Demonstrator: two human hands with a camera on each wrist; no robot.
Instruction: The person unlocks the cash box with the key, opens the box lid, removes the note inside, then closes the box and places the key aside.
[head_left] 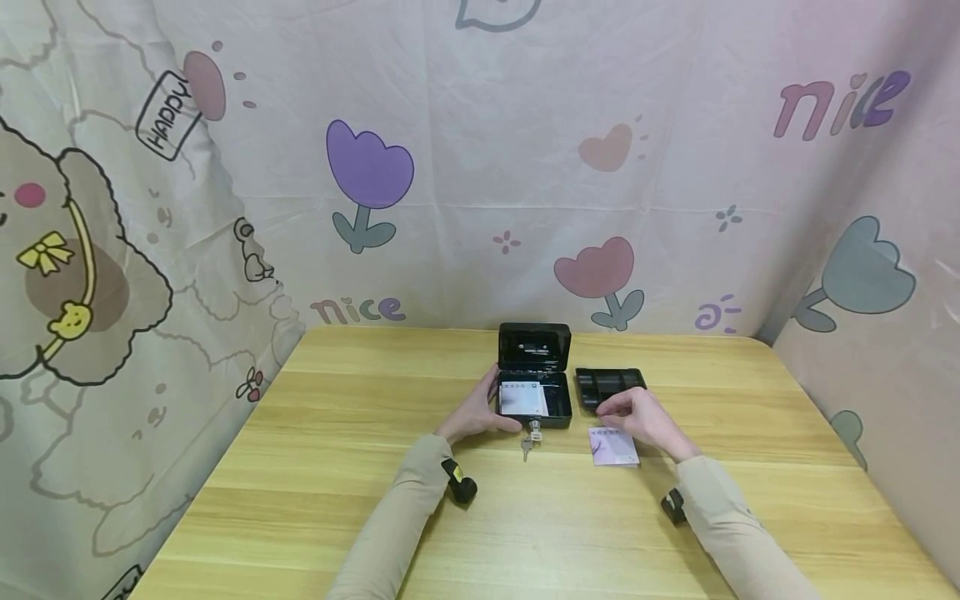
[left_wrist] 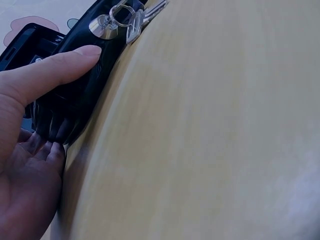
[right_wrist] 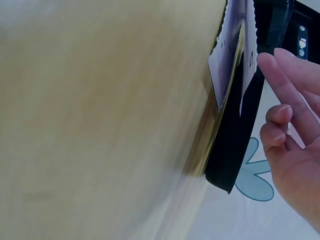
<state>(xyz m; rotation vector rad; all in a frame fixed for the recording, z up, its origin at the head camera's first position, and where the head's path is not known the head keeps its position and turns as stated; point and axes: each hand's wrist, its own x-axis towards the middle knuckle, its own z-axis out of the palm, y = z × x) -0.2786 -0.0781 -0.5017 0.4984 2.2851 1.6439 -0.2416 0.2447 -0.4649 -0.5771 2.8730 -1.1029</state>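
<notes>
A black metal cash box (head_left: 559, 408) stands with its lid (head_left: 533, 343) raised. Pale purple printed paper notes (head_left: 521, 398) lie inside it. My left hand (head_left: 483, 410) rests against the box's left side, thumb along the front and fingers at the side. A key ring with keys (left_wrist: 136, 25) hangs from the front lock (left_wrist: 103, 26). My right hand (head_left: 637, 414) hovers between a black plastic tray (head_left: 600, 385) and a purple printed note (head_left: 615, 450) on the table. In the right wrist view its fingertips are beside the note's edge (right_wrist: 249, 55); contact is unclear.
The wooden table (head_left: 540, 533) bears everything and meets a patterned cloth backdrop (head_left: 465, 250) behind. More cloth hangs along the left and right sides. A black wrist camera (head_left: 462, 487) sits on the left sleeve, another black camera (head_left: 673, 506) on the right.
</notes>
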